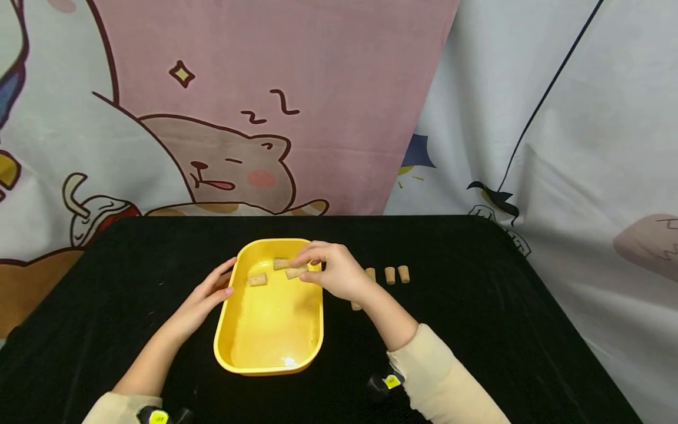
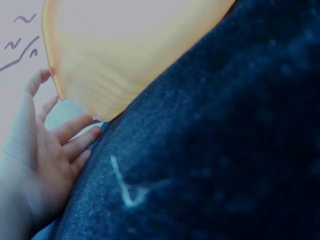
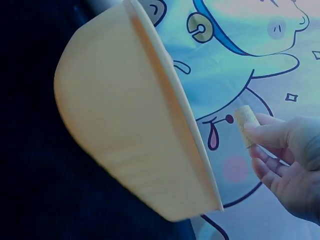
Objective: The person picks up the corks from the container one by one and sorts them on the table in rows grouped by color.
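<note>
My right hand [image 1: 339, 271] pinches a tapered cork [image 1: 295, 273] between thumb and fingers, over the far right part of a yellow plastic tray [image 1: 270, 347]. In the right wrist view the held cork [image 3: 245, 122] stands above the level of the tray's rim [image 3: 187, 112]. Two other corks lie on the tray floor: one cork [image 1: 257, 280] toward the left wall, another cork [image 1: 280, 264] just behind the held one. At the tray's left side rests my left hand [image 1: 203, 294], fingers loosely extended. Its thumb touches the rim in the left wrist view [image 2: 55, 145].
Right of the tray, several more corks [image 1: 390, 275] stand on the black cloth-covered table [image 1: 477, 330], some partly hidden by my right wrist. Behind the table hangs a cartoon-printed curtain [image 1: 344, 118].
</note>
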A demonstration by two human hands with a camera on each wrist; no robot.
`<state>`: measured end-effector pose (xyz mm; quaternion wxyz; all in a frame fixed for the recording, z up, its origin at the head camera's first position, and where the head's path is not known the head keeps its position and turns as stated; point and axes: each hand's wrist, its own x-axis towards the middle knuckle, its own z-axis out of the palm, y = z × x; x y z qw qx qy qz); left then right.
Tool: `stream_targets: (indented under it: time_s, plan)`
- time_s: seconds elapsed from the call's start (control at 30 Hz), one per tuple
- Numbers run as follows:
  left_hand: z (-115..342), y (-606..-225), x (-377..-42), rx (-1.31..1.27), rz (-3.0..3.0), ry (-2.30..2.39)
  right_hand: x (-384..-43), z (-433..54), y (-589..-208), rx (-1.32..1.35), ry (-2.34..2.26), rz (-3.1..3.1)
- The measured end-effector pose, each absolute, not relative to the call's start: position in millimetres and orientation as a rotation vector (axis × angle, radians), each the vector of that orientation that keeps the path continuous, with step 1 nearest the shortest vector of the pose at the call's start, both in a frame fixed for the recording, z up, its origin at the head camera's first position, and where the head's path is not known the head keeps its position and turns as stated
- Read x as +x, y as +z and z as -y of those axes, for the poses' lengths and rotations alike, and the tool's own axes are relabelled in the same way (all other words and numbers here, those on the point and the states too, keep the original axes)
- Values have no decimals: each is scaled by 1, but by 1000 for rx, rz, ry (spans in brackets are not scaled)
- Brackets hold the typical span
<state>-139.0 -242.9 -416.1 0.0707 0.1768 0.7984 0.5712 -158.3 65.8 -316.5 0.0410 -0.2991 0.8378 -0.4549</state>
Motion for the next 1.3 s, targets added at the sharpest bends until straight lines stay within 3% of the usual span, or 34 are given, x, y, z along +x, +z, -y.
stream_targets:
  time_s: [0.67,1.3]
  plan:
    - [244,-416,-138,538,-2395,1723,-160,-135,-313,-1116,-1176,-2481]
    - [244,-416,-139,541,-2379,1737,-177,-183,-333,-1112,-1004,-2459]
